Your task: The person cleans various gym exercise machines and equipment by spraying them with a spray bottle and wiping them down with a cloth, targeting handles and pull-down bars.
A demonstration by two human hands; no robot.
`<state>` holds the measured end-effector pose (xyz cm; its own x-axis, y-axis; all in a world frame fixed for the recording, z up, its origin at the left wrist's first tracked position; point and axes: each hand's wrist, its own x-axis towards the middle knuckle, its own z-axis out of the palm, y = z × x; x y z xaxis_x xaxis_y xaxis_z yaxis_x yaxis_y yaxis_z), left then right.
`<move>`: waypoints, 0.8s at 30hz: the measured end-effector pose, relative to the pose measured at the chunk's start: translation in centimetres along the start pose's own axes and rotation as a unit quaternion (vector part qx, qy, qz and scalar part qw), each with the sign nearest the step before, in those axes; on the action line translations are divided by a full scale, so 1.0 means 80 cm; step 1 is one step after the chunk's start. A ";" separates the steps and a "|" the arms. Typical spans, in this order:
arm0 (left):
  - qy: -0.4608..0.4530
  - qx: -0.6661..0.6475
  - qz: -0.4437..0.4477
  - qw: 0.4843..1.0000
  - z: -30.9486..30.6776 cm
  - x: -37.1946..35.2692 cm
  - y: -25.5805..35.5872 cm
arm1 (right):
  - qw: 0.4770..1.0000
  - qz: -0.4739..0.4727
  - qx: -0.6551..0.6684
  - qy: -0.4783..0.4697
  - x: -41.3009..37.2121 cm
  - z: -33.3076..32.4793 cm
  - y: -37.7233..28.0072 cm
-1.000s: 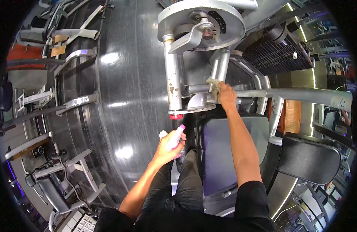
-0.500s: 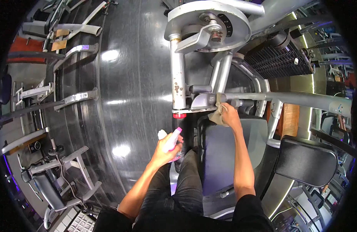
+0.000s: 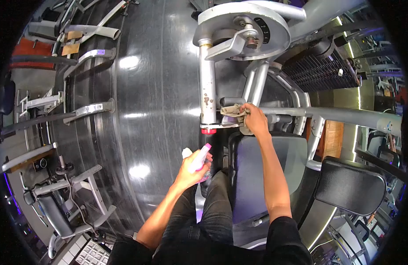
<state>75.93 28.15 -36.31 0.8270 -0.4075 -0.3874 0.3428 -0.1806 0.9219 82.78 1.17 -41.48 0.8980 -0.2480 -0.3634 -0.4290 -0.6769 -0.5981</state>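
My left hand [image 3: 191,171] is wrapped round a white and pink spray bottle [image 3: 200,160], its pink nozzle pointing up toward the machine. My right hand [image 3: 255,120] grips a beige cloth [image 3: 234,112], which lies over the grey bracket at the end of the machine's horizontal silver bar [image 3: 283,111]. Just left of the cloth stands a scuffed silver post [image 3: 208,88] with a red end cap [image 3: 208,131]. The padded dark seat [image 3: 265,172] is below my right hand, partly behind the forearm.
A round silver plate with numbers [image 3: 274,33] sits above on the machine. At the right are a black pad [image 3: 350,184] and a weight stack [image 3: 321,66]. Other gym machines, including a bench [image 3: 56,214], line the left side.
My right hand has shifted slightly left and up, and the cloth now covers the bracket that was exposed before. My left hand with the bottle has hardly moved.
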 end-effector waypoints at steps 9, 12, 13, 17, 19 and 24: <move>0.007 0.004 0.007 1.000 -0.016 -0.014 -0.009 | 0.978 -0.145 0.079 -0.129 -0.012 -0.029 -0.035; 0.002 -0.004 -0.024 1.000 -0.025 -0.014 -0.010 | 0.959 -0.187 0.201 -0.066 -0.019 -0.003 -0.074; 0.004 0.005 -0.026 1.000 -0.028 -0.014 -0.011 | 0.958 -0.194 0.203 -0.065 -0.014 0.017 -0.076; 0.027 0.019 -0.025 0.999 -0.038 -0.013 -0.005 | 0.940 -0.334 -0.023 0.068 0.006 0.052 -0.123; 0.035 0.019 -0.026 0.999 -0.046 -0.011 0.003 | 0.938 -0.324 -0.092 0.076 0.037 0.055 -0.134; 0.052 0.026 -0.018 0.998 -0.056 -0.012 -0.006 | 0.926 -0.320 -0.097 0.178 0.098 0.064 -0.159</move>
<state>76.98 32.65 -36.31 0.8576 -0.3049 -0.4142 0.3514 -0.2406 0.9048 94.76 11.39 -40.32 0.9523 0.0576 0.2998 0.1967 -0.8668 -0.4583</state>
